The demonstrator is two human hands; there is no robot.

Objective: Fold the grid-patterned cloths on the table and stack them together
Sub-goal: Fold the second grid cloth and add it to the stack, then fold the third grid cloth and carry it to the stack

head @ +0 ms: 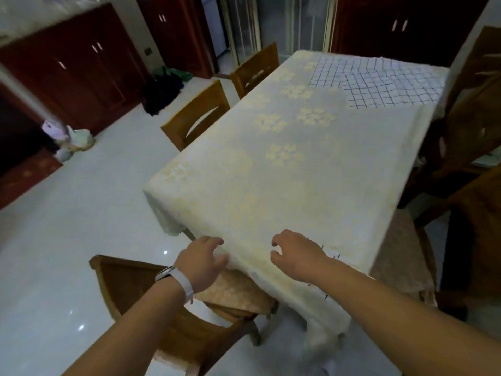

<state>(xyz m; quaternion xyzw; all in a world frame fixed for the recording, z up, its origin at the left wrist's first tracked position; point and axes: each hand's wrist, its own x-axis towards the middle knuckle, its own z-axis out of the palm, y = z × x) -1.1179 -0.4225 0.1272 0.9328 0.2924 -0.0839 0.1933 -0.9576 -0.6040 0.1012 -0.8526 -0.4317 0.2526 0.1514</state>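
Grid-patterned cloths (379,80) lie at the far right end of the table (244,185) — well beyond the left hand (202,263) and right hand (296,257), both loosely curled, seemingly empty — right nearer.

Both bare forearms are extended forward, with the left hand (202,263) and the right hand (298,256) held palms down, fingers loosely curled.

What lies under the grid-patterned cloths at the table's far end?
The grid-patterned cloths lie on a pale floral tablecloth. It covers the tabletop, so that surface cannot be seen.
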